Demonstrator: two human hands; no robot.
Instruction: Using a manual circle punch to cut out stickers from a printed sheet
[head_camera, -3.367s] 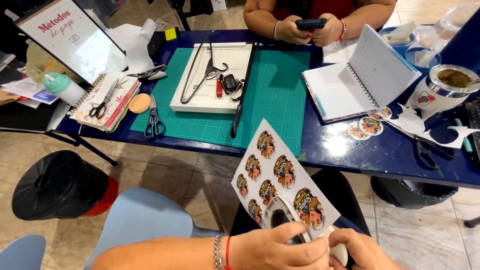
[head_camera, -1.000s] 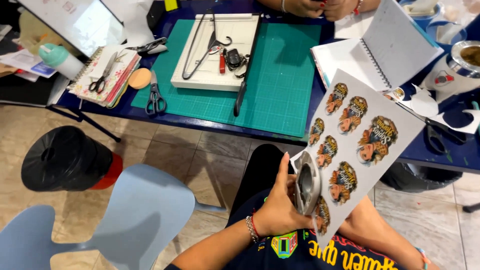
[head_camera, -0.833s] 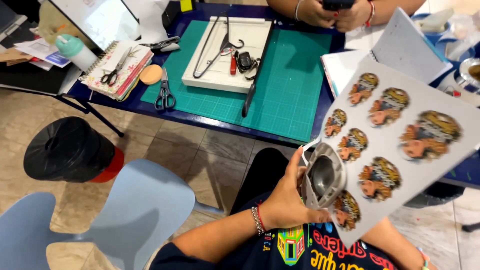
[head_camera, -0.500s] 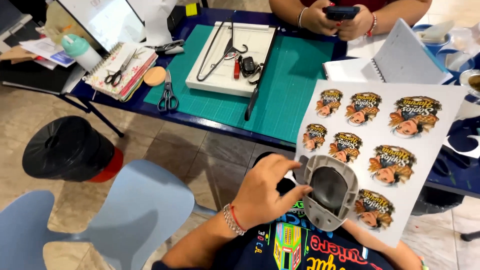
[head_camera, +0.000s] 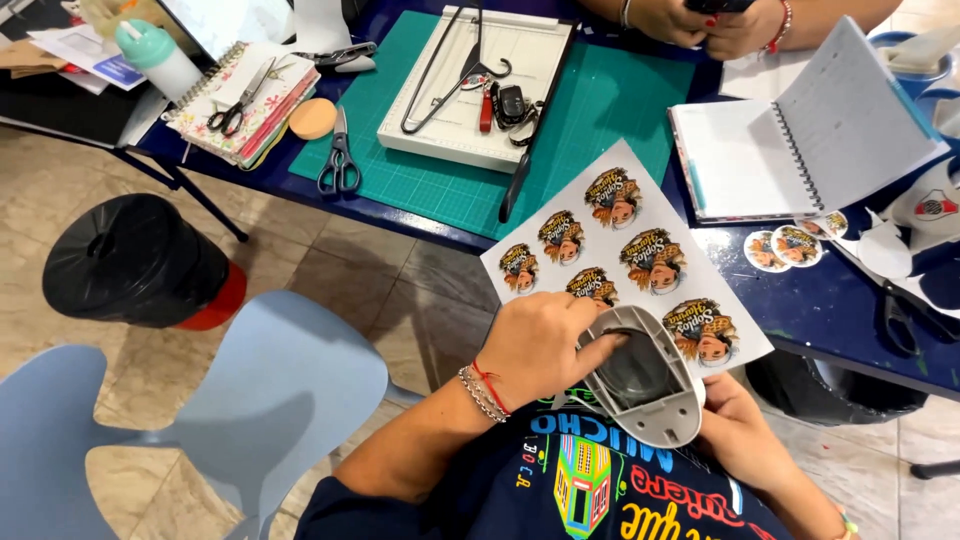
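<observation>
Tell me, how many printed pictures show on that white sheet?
6 pictures: three along the sheet's upper-left edge, two in the next row, one beside the punch; it may hide more.

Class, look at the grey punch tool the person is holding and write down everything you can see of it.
The punch tool is light grey, looks like plastic, and has a rounded, shield-like outline with a dark oval recess in its middle. It is held over the person's lap, slid onto the near edge of the printed sticker sheet, partly covering one picture. The left hand lies across its left side with a finger reaching into the recess; the right hand supports it from the right and below.
</observation>
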